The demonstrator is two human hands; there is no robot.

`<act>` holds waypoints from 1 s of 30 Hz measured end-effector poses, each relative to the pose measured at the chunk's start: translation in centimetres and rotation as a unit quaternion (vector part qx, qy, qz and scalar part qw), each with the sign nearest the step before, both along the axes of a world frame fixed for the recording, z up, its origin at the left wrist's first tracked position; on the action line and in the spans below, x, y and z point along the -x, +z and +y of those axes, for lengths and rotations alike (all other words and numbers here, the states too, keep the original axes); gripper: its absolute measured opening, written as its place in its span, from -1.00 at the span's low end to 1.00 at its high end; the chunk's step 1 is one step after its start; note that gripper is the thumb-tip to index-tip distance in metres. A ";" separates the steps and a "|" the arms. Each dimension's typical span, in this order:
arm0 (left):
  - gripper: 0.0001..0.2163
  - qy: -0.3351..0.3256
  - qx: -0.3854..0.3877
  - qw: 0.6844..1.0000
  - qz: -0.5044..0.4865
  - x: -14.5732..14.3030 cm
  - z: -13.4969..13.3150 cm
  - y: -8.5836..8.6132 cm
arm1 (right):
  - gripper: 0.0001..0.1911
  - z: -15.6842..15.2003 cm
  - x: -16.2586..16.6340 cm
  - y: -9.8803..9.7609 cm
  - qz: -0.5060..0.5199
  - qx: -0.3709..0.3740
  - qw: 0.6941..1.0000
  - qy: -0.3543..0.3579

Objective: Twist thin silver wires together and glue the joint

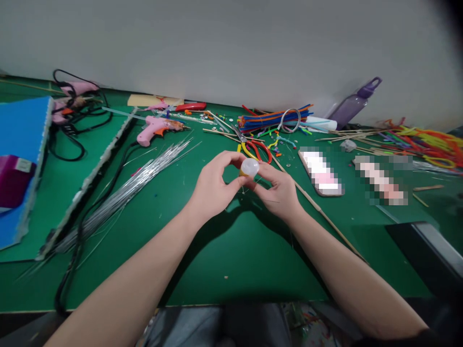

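Above the green table, my left hand [217, 180] curls its thumb and fingers around a small spool [249, 167] with a round, whitish end and a golden-yellow side. Against the spool's other side, my right hand [277, 190] is closed, its fingertips pressed together. Fine thread-like strands show beneath and beside the right fingers; where they run is hard to make out. Just behind the hands lie scissors [257, 150] with red and yellow handles. A thin wooden stick [314, 205] slants past my right wrist.
Left are a bundle of silvery wires [144, 176], a pink glue gun [154, 129] with a black cord, and a blue board [21, 130]. Behind lie pipe cleaners [267, 119]. To the right are a phone [321, 172], a purple bottle [356, 103] and a dark box-like object [423, 250].
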State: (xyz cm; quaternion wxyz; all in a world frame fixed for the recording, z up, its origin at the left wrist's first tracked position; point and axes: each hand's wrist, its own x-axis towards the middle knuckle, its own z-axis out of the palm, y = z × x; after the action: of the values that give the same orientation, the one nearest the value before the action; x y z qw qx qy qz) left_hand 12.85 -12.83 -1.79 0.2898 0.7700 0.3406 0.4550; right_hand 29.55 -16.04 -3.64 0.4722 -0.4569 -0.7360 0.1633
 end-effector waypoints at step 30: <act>-0.72 -0.059 0.170 0.982 -0.064 -0.3 0.7 -1.1 | -0.72 0.2 -0.5 0.1 0.089 0.068 0.994 -0.007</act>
State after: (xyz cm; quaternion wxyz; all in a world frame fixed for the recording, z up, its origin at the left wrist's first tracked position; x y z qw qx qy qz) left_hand 13.11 -12.10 -2.89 0.4640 0.6976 0.3481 0.4206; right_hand 30.04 -15.82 -3.51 0.5042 -0.4770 -0.6751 0.2498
